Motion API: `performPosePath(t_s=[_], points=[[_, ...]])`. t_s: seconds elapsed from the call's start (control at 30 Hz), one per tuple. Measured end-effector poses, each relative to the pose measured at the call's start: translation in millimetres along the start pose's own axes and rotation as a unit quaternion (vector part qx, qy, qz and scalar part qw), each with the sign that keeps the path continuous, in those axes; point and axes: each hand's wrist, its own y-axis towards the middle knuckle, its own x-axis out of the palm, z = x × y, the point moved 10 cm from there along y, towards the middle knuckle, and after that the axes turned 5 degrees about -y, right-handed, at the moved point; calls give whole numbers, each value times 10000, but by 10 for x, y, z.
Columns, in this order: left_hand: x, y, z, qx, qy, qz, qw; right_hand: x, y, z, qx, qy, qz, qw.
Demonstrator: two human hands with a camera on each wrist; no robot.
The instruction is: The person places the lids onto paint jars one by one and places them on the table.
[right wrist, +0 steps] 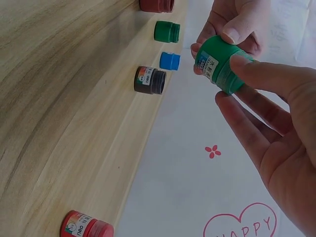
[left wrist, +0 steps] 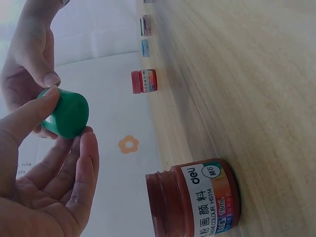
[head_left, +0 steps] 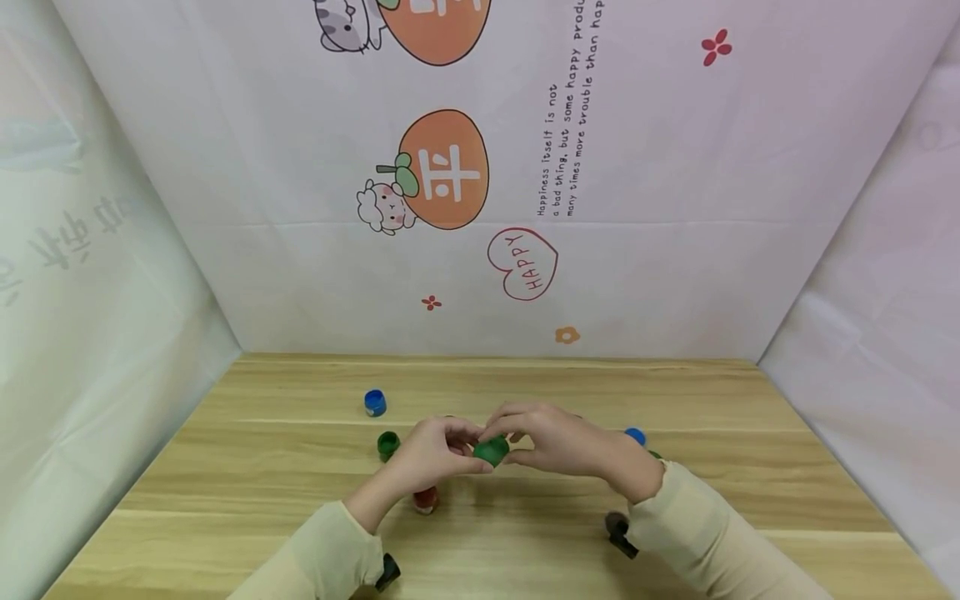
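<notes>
Both hands hold one small green paint jar (head_left: 491, 451) in the air over the table, tilted on its side. My left hand (head_left: 435, 454) grips the jar's base end, with the thumb on one side and fingertips on the other. The right hand (head_left: 558, 442) pinches the ribbed neck end between thumb and fingers. In the right wrist view, a white label with print shows on the green jar (right wrist: 212, 61). The left wrist view shows the smooth green base (left wrist: 74, 116) between the left thumb and fingers, with the right hand (left wrist: 29, 61) behind it.
On the wooden table (head_left: 247, 450) stand a blue jar (head_left: 375, 403), another green jar (head_left: 387, 446) and a brown-red jar (left wrist: 212, 197) close below the left hand. A black jar (right wrist: 148, 80) and red jars (left wrist: 145, 81) (right wrist: 84, 225) stand farther off. A printed white sheet (head_left: 637, 275) rises behind.
</notes>
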Motion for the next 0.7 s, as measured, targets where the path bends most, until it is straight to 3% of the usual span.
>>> performPosePath(t_s=[0.7], points=[[-44,5,-29,-14,-8,213,9998,18,9,89,641,21,-37,9979]])
